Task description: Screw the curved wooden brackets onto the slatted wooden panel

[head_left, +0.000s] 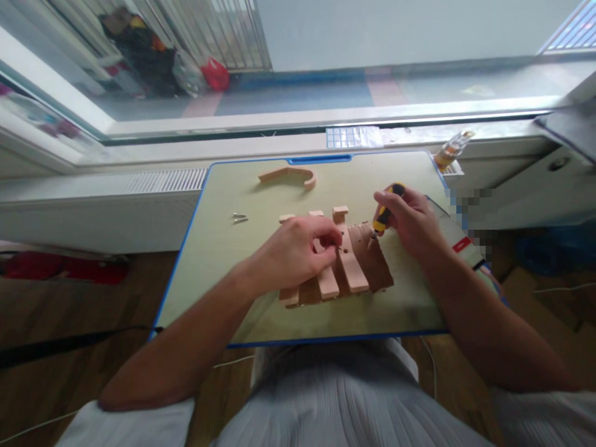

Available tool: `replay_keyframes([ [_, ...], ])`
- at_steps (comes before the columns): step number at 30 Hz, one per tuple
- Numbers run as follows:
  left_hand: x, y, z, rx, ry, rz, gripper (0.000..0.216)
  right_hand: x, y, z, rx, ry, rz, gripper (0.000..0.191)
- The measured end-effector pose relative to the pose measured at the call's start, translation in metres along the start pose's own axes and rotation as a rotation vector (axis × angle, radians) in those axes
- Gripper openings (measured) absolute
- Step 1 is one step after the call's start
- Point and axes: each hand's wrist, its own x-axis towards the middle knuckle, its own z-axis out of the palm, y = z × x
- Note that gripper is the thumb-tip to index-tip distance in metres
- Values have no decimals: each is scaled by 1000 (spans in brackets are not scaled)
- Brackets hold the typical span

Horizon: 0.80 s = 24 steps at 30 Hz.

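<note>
My right hand (412, 214) grips a yellow and black screwdriver (383, 217), its tip pointing down over the right end of a curved brown panel (375, 261). Light wooden slats (352, 273) with hooked far ends lie side by side across that panel. Above these slats my left hand (310, 245) is closed in a pinch near a hole in the rightmost one. Whatever sits between its fingertips is too small to make out. Two screws (239, 218) lie to the left on the board. Farther back rests a loose hook-shaped wooden piece (291, 172).
The pale tabletop (209, 279) has a blue edge and stands against a window sill. On the sill are a blue-gridded packet (351, 136) and a bottle with amber liquid (451, 152). A flat dark-edged object (454, 230) lies by the right edge, partly behind my right arm.
</note>
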Motion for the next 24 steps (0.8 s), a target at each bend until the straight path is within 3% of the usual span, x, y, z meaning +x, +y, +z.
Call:
replay_keyframes([
  [10,5,-7,8,9,-54,45,15,-7,-9,2,-172,-318,114,23],
  [17,4,-15,9,-62,-19,23,13,-10,-11,-10,-545,-543,-78,31],
  [20,2,-16,9,-86,-14,3,13,-13,-13,-5,-643,-553,-76,34],
  [24,2,-16,10,-153,3,-35,10,-20,-17,9,-854,-455,-81,46],
])
